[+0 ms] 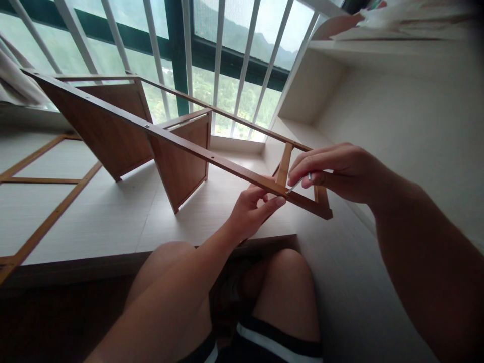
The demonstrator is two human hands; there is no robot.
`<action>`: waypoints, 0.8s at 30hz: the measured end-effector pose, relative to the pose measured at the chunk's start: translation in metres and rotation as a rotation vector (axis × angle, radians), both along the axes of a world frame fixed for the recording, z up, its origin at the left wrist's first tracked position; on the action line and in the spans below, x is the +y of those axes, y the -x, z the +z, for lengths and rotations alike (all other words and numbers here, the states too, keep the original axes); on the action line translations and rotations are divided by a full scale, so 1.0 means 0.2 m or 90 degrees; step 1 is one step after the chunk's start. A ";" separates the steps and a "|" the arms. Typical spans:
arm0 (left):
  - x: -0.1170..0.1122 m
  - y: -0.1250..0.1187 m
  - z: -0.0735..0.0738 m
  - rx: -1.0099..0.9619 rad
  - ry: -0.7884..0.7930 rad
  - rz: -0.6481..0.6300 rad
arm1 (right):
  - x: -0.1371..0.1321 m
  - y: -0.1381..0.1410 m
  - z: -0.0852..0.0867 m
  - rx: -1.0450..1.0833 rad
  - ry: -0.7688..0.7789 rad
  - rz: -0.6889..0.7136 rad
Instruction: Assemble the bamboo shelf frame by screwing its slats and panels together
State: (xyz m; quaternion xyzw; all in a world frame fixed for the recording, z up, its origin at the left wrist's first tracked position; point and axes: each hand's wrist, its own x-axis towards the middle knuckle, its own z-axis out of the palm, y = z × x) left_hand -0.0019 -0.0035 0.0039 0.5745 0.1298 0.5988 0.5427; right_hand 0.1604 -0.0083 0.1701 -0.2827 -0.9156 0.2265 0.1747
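Observation:
A brown wooden shelf frame (181, 143) lies on its side across the white ledge, with two flat brown panels joined to its long rails. My left hand (253, 209) grips the near rail close to its right end, thumb in front and fingers behind. Just right of it, my right hand (333, 169) pinches a thin bent metal hex key (297, 185). The key's tip meets the near rail by the crosspiece (284, 164). Whether a screw sits under the tip is too small to tell.
Another wooden frame (56, 217) lies flat on the ledge (124, 222) at left. White bars (247, 60) stand before the window at the back. A pale cabinet wall (412, 126) rises close on the right. A curtain (18, 75) hangs at far left.

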 end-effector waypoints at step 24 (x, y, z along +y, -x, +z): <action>0.00 0.01 0.02 0.006 -0.006 0.000 | -0.01 -0.01 -0.06 0.065 -0.038 -0.014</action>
